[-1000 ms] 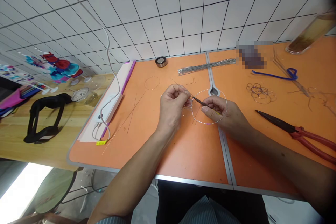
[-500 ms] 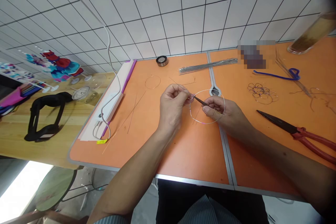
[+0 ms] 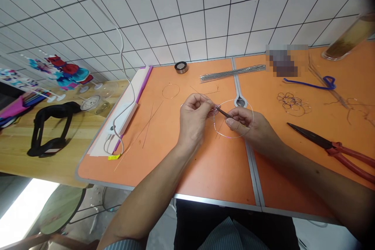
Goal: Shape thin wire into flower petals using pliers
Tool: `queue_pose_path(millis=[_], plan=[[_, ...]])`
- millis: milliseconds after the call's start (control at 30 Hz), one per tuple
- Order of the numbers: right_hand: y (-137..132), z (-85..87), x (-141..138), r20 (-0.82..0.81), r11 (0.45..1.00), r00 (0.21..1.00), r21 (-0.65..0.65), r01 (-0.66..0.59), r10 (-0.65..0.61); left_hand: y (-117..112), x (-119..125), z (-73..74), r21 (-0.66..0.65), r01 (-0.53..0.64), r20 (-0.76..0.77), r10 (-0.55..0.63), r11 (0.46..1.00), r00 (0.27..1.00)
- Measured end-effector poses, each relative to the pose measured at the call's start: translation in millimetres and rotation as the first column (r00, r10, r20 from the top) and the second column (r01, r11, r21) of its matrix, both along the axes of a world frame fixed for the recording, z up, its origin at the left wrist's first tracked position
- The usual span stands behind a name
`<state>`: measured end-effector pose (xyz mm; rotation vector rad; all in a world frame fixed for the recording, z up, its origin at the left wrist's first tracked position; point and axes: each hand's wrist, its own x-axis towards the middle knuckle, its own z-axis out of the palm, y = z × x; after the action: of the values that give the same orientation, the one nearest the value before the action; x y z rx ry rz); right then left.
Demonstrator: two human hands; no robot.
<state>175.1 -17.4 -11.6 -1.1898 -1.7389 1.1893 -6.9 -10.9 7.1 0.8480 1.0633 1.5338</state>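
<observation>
My left hand (image 3: 193, 119) is closed in a pinch on a thin wire loop (image 3: 233, 137) over the orange table (image 3: 205, 172). My right hand (image 3: 249, 125) grips a small dark pointed tool (image 3: 223, 113) whose tip meets the wire at my left fingertips. The loop curves round in front of my right hand. Where exactly the tip touches the wire is too fine to make out.
Red-handled pliers (image 3: 336, 149) lie at the right. A bundle of straight wires (image 3: 231, 73), a tape roll (image 3: 181, 67), a wire flower (image 3: 293, 103) and a blue pipe cleaner (image 3: 316, 84) lie farther back. Loose wires (image 3: 148, 123), a white power strip (image 3: 124, 119) and its cable are at the left.
Both hands stay in nearly the same place; the wire loop has shifted slightly between the fingers.
</observation>
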Motion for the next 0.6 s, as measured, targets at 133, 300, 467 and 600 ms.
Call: queue_pose_path(millis=[133,300,467,600], plan=[[-0.1,1.1,-0.4,0.001,1.0,1.0,-0.002,0.0,0.0,0.2,0.6,0.0,-0.017,0.005,0.012,-0.005,1.0,1.0],[-0.7,1.1,-0.2,-0.003,1.0,1.0,0.009,0.009,-0.009,0.0,1.9,1.4,-0.034,-0.001,0.007,0.002,0.999,1.0],[-1.3,-0.7,0.4,0.006,1.0,1.0,0.01,0.007,-0.007,0.1,2.0,1.2,-0.027,0.002,0.029,-0.002,1.0,1.0],[-0.8,-0.1,-0.2,-0.016,1.0,1.0,-0.016,-0.004,0.003,-0.1,2.3,1.6,-0.027,0.001,0.023,0.0,1.0,1.0]])
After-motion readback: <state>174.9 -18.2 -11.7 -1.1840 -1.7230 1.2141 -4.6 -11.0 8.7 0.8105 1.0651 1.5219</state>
